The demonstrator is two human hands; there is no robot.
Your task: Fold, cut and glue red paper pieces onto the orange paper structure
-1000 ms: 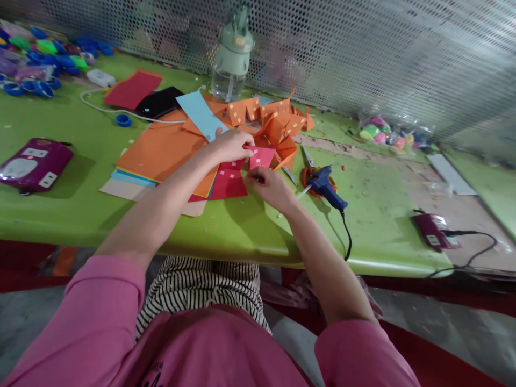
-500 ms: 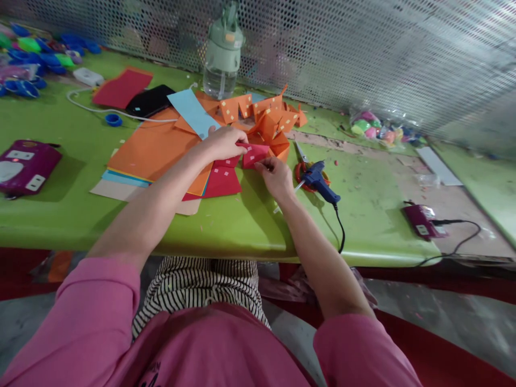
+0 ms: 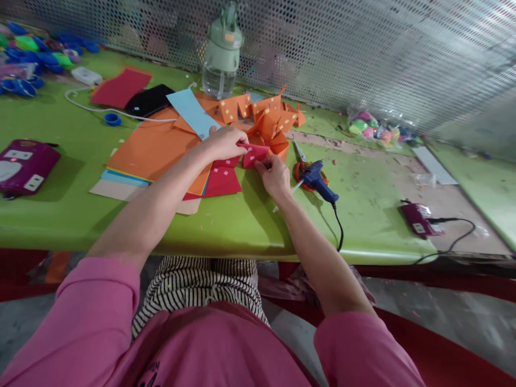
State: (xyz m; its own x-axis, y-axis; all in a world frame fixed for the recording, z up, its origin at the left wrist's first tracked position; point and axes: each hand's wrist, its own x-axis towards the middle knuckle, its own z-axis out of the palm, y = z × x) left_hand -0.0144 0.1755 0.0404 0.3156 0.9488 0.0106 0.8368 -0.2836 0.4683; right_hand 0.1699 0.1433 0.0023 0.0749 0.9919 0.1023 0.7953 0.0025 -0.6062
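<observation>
Both my hands grip a small folded red paper piece [image 3: 253, 153] dotted with white squares, held just above the green table [image 3: 237, 226]. My left hand [image 3: 223, 142] pinches its left end with curled fingers. My right hand [image 3: 274, 174] pinches its lower right edge. Under the left hand lies a flat red sheet [image 3: 223, 180] with white squares. Behind the red piece sits a cluster of folded orange paper shapes [image 3: 270, 115] with white squares.
A stack of orange and other coloured sheets [image 3: 149, 148], a light blue strip [image 3: 193, 113], a blue glue gun [image 3: 318, 180] over orange scissors, a green water bottle [image 3: 221, 54], a black phone [image 3: 149, 99], purple power strips [image 3: 24, 164] [image 3: 419, 220] and a metal mesh wall behind.
The red piece has been folded up smaller between my fingers, and my right hand has moved up from the flat sheet to its edge. The view shifted slightly.
</observation>
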